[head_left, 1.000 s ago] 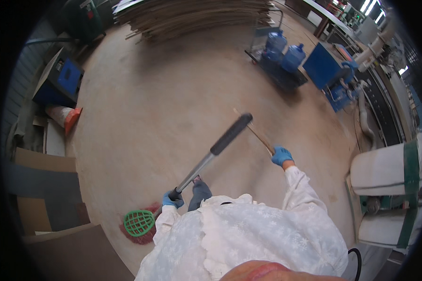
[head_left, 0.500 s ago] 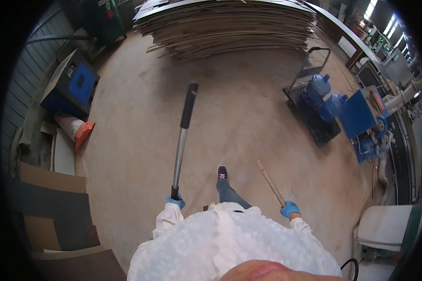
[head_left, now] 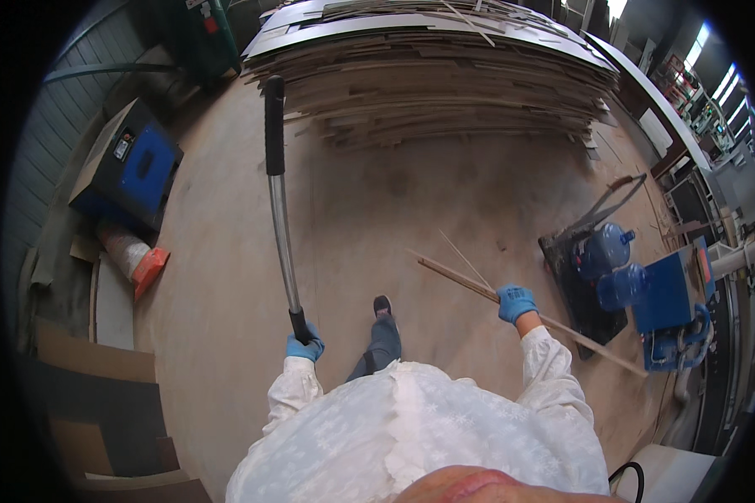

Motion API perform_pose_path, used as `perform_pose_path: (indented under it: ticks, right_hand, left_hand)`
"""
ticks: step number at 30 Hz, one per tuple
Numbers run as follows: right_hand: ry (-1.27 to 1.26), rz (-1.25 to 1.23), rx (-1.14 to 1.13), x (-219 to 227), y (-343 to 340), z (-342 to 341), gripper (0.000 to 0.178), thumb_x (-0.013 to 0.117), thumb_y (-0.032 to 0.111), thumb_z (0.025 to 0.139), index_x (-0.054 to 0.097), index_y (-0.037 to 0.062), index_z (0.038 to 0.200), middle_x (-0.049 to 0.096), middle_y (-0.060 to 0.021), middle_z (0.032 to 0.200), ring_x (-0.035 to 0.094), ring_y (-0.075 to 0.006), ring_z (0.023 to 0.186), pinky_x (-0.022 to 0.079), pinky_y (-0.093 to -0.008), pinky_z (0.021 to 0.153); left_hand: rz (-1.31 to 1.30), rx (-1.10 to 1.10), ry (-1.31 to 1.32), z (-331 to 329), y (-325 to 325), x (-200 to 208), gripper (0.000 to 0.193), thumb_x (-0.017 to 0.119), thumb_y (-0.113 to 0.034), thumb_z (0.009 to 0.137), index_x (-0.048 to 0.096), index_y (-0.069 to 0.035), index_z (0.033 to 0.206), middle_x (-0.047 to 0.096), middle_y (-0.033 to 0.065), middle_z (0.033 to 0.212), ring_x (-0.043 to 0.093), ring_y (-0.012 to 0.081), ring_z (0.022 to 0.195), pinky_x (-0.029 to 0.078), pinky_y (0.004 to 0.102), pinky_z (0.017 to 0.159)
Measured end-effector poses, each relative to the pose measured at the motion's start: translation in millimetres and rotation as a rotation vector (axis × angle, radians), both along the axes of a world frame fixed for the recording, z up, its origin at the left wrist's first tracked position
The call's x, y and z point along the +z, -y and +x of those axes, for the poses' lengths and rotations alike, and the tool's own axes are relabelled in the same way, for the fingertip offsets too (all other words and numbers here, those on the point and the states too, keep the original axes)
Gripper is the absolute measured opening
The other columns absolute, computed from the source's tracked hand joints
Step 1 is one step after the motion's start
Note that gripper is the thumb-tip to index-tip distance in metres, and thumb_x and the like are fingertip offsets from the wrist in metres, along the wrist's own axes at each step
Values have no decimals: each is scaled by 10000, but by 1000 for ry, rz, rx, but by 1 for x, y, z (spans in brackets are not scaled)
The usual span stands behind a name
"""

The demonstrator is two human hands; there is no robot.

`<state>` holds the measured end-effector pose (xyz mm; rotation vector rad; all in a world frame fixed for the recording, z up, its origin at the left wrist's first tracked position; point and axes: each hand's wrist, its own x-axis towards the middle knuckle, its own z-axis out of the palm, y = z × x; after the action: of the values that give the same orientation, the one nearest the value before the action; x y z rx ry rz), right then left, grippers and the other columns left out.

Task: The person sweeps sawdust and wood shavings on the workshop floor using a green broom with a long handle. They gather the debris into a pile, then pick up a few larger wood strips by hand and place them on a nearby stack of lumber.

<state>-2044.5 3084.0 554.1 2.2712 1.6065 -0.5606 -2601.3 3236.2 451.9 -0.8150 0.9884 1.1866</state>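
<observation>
My left hand (head_left: pixel 304 344), in a blue glove, is closed around the lower end of a silver metal pole (head_left: pixel 283 230) with black grips at both ends. The pole stands out ahead of me, its far grip reaching toward the wood stack. In my right hand (head_left: pixel 518 303), also gloved in blue, are thin wooden strips (head_left: pixel 455 277). They cross the fist, with ends showing on both sides; one thinner piece splays away from the others. What lies inside either fist is hidden.
Ahead rises a wide stack of wooden boards (head_left: pixel 445 92). To the right stands a flat trolley (head_left: pixel 566 260) with blue water bottles (head_left: pixel 606 250), beside a blue machine (head_left: pixel 667 289). A blue and black cabinet (head_left: pixel 147 168) and an orange-white bag (head_left: pixel 148 272) are at left.
The stack and trolley look nearer. The pole has swung left and is more upright. My right hand has risen forward, and the strips have turned crosswise, showing on both sides of the fist.
</observation>
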Motion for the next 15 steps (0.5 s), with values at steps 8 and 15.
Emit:
perform_pose_path:
  ticks: [8,15]
  right_hand:
    - [105,81,40,79,-273,82,215,633,149,769,704,153,972,669,-146,1063,664,-329,996,537,-445,828]
    - [359,408,152,149,-496,197,141,670,129,738,640,138,876,631,-106,919,667,-296,850,543,-416,679]
  left_hand:
    - [-96,6,15,131,-227,-8,223,473,-126,868,648,8,901,663,131,739,685,268,616,618,325,557]
    - [-13,35,73,226,-426,-9,187,505,-96,852,642,25,890,670,158,760,703,282,667,631,346,593]
